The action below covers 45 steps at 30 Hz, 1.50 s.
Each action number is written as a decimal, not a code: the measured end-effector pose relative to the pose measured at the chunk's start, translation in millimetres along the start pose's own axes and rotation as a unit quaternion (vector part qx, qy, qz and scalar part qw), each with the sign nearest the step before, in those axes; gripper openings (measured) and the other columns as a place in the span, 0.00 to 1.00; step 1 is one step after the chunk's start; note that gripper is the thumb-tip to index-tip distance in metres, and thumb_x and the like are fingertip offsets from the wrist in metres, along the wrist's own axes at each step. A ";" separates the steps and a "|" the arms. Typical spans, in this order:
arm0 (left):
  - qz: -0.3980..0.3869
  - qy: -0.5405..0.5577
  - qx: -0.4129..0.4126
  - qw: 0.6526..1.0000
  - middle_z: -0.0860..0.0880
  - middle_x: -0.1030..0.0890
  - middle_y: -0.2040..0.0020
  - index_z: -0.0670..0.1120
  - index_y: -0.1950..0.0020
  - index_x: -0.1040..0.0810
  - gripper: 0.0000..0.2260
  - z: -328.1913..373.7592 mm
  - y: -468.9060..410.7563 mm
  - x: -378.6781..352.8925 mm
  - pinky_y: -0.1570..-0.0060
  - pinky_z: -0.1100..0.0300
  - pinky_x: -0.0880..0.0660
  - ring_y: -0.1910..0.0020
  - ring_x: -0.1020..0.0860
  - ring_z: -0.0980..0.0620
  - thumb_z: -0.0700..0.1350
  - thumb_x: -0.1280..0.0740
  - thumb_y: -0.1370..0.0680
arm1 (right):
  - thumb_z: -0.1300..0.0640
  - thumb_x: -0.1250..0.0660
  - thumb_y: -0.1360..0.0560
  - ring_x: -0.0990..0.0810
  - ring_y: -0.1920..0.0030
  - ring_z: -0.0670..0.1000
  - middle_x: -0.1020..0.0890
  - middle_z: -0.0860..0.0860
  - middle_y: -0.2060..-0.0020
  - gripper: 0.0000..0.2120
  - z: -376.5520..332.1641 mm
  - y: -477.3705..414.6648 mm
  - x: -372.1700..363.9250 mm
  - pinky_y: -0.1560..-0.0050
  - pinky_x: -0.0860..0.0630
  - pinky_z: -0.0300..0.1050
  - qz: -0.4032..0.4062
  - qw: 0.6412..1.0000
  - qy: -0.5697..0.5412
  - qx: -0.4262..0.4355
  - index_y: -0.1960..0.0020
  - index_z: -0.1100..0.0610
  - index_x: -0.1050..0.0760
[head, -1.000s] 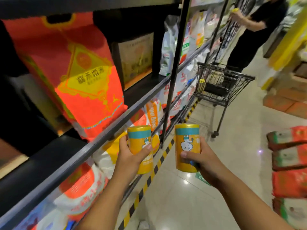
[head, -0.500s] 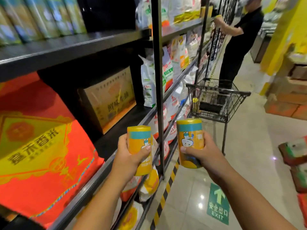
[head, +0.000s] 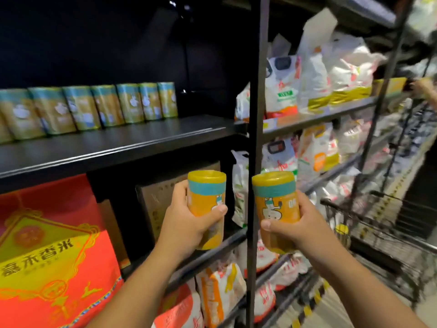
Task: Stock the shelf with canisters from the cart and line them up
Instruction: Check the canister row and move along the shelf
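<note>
My left hand (head: pixel 189 223) is curled round the left canister (head: pixel 207 192), thumb across the printed front and fingers behind, and it stands upright in my grip. My right hand (head: pixel 300 226) holds the right canister (head: pixel 274 197) the same way, tipped slightly to the right. Both are orange with a teal band and a yellow lid. They are side by side but apart, in the air in front of the racking. The black upright post (head: pixel 254 138) shows in the gap between them.

Above and to the left, a row of canisters (head: pixel 94 107) of the same kind stands along the back of the dark shelf (head: pixel 118 143), with bare board to its right. Under that shelf sit a red rice bag (head: pixel 47 256) and a cardboard box (head: pixel 156 200). White bags (head: pixel 331 74) fill the bay right of the post. The wire cart (head: pixel 378 228) is low on the right, with a yellow lid showing inside. Another person's hand (head: pixel 423 87) reaches in at the far right edge.
</note>
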<state>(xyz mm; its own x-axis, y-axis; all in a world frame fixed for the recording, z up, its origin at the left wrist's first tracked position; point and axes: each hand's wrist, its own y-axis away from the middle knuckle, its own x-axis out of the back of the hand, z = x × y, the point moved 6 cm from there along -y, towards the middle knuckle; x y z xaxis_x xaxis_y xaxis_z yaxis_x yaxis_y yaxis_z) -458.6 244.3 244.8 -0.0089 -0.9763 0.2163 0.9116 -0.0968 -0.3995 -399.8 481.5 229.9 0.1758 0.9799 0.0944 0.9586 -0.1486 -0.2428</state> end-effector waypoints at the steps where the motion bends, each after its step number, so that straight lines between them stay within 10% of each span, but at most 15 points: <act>1: 0.013 -0.012 -0.016 1.000 0.61 0.19 0.50 0.60 0.41 0.31 0.29 9.2 -8.6 2.3 0.59 0.69 0.23 0.52 0.20 0.63 0.58 0.19 0.35 | 0.41 0.18 0.47 0.14 0.50 0.53 0.14 0.49 0.50 0.37 -7.4 -12.1 -0.2 0.45 0.18 0.59 -0.015 1.000 -0.004 0.012 0.40 0.45 0.25; 17: 0.135 -0.102 -0.119 0.978 0.57 0.21 0.46 0.53 0.37 0.33 0.31 112.6 -164.8 107.7 0.52 0.59 0.22 0.50 0.20 0.59 0.54 0.20 0.33 | 0.50 0.19 0.35 0.14 0.51 0.45 0.13 0.43 0.51 0.23 -127.2 -163.4 -63.9 0.50 0.18 0.46 -0.053 0.986 0.009 0.159 0.42 0.47 0.22; 27: 0.059 -0.088 0.038 0.994 0.49 0.15 0.49 0.50 0.38 0.24 0.44 54.2 -232.3 128.8 0.49 0.45 0.17 0.51 0.15 0.49 0.64 0.15 0.49 | 0.49 0.20 0.30 0.16 0.47 0.44 0.17 0.43 0.45 0.27 -121.6 -251.8 -94.0 0.47 0.18 0.43 -0.051 0.986 0.060 0.149 0.35 0.48 0.28; 32: -0.013 -0.076 0.050 0.996 0.48 0.14 0.48 0.49 0.37 0.23 0.37 54.2 -240.6 126.0 0.43 0.47 0.20 0.46 0.16 0.47 0.52 0.14 0.43 | 0.50 0.22 0.29 0.19 0.46 0.43 0.20 0.42 0.44 0.28 -115.3 -288.6 -101.5 0.50 0.22 0.37 -0.114 0.979 0.110 0.129 0.34 0.48 0.31; 37: -0.031 -0.120 0.096 0.988 0.52 0.15 0.45 0.55 0.37 0.25 0.40 48.2 -247.9 135.1 0.50 0.52 0.24 0.43 0.18 0.49 0.58 0.15 0.46 | 0.47 0.20 0.31 0.22 0.41 0.50 0.25 0.49 0.39 0.39 -117.9 -314.4 -96.3 0.40 0.22 0.49 -0.081 0.959 0.232 0.140 0.29 0.53 0.39; 41: -0.031 -0.130 0.119 0.984 0.54 0.16 0.43 0.59 0.37 0.26 0.35 45.9 -256.4 132.9 0.48 0.49 0.25 0.40 0.20 0.49 0.56 0.16 0.41 | 0.49 0.32 0.20 0.23 0.50 0.54 0.30 0.53 0.42 0.21 -118.3 -315.2 -98.7 0.48 0.23 0.50 -0.022 0.906 0.365 0.213 0.37 0.49 0.42; 45: -0.040 -0.155 0.123 0.979 0.53 0.16 0.43 0.56 0.36 0.25 0.36 44.8 -269.5 131.2 0.38 0.43 0.24 0.41 0.19 0.49 0.54 0.16 0.41 | 0.43 0.42 0.16 0.27 0.40 0.57 0.32 0.54 0.38 0.17 -99.0 -314.4 -102.0 0.38 0.26 0.52 -0.132 0.853 0.458 0.214 0.30 0.38 0.41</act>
<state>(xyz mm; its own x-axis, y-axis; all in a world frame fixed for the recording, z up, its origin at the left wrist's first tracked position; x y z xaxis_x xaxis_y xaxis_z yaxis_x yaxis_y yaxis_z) -687.1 151.0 420.7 0.0058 -0.8580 0.5137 0.9849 -0.0839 -0.1513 -696.9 415.1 392.2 0.2557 0.4273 0.8672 0.8566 0.3157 -0.4081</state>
